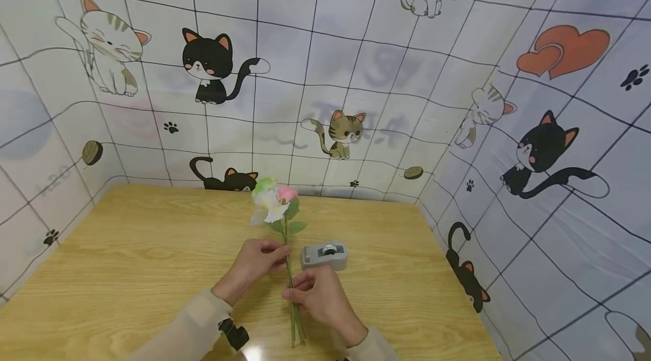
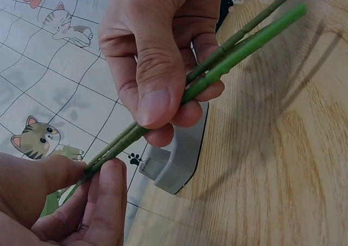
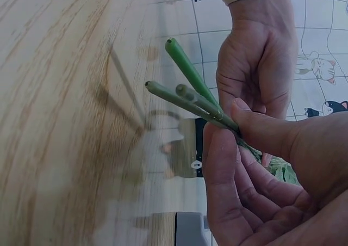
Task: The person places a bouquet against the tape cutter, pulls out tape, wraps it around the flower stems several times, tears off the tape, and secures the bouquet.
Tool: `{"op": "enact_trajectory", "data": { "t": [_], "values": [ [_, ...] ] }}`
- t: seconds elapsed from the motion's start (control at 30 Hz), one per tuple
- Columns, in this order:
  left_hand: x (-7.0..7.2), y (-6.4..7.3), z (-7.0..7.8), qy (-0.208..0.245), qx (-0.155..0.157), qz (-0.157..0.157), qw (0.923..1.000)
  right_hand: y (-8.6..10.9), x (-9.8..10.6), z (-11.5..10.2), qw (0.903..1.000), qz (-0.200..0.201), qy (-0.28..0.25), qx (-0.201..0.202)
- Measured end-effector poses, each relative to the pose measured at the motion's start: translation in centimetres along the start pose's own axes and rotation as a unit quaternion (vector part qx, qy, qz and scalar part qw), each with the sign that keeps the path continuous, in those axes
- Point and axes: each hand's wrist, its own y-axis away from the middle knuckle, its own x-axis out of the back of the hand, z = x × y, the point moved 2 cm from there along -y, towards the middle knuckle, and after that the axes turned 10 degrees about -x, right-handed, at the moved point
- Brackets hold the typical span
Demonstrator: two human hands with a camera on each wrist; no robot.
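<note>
A small bunch of artificial flowers stands out over the table in the head view, with a white bloom, a pink bloom and a pale green one above green leaves. My left hand pinches the stems below the leaves, between thumb and fingers. Lower down, my right hand grips the same stems with thumb and fingertips. Three stem ends, one a brighter green stem, fan out past the right fingers in the right wrist view. Just beyond the right hand sits a grey tape dispenser.
The wooden table carries the dispenser near its middle. A white grid-patterned cloth with cartoon cats hangs behind and along both sides. A small black device is strapped at the left sleeve's cuff.
</note>
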Motion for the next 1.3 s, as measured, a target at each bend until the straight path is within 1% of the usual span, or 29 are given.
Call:
{"op": "enact_trajectory", "data": {
  "t": [0.17,0.3,0.4,0.5,0.7,0.8,0.93,1.0,1.1,1.3],
  "values": [
    [-0.4,-0.1,0.2,-0.006,-0.004,0.003,1.0,0.2,0.2,0.0,0.9999,0.007,0.007,0.003],
    [-0.6,-0.1,0.3,-0.014,-0.001,0.004,0.9999,0.4,0.4,0.0,0.9999,0.01,0.006,0.005],
    [-0.6,0.0,0.3,-0.016,0.001,0.005,0.9999,0.4,0.4,0.1,0.9999,0.011,0.006,0.007],
    [-0.5,0.1,0.4,-0.017,-0.004,0.004,0.9998,0.3,0.4,0.2,0.9999,0.008,0.005,0.014],
    [-0.3,0.2,0.5,-0.015,-0.013,-0.003,0.9998,-0.1,0.6,0.7,0.9989,-0.035,-0.004,0.031],
    [-0.2,0.2,0.5,-0.017,-0.011,-0.004,0.9998,-0.4,0.8,1.0,0.9973,-0.059,-0.012,0.041],
    [-0.1,0.2,0.5,-0.018,-0.01,-0.006,0.9998,-0.4,0.8,1.1,0.9953,-0.084,-0.039,0.03],
    [-0.1,0.2,0.4,-0.013,-0.011,-0.009,0.9998,-0.4,0.8,1.1,0.9946,-0.088,-0.051,0.02],
    [-0.1,0.1,0.3,0.0,-0.013,-0.015,0.9998,-0.4,0.8,1.1,0.9942,-0.087,-0.061,0.009],
    [0.0,0.1,0.0,0.024,-0.017,-0.024,0.9993,-0.3,0.9,1.0,0.9948,-0.072,-0.072,-0.003]
  ]
}}
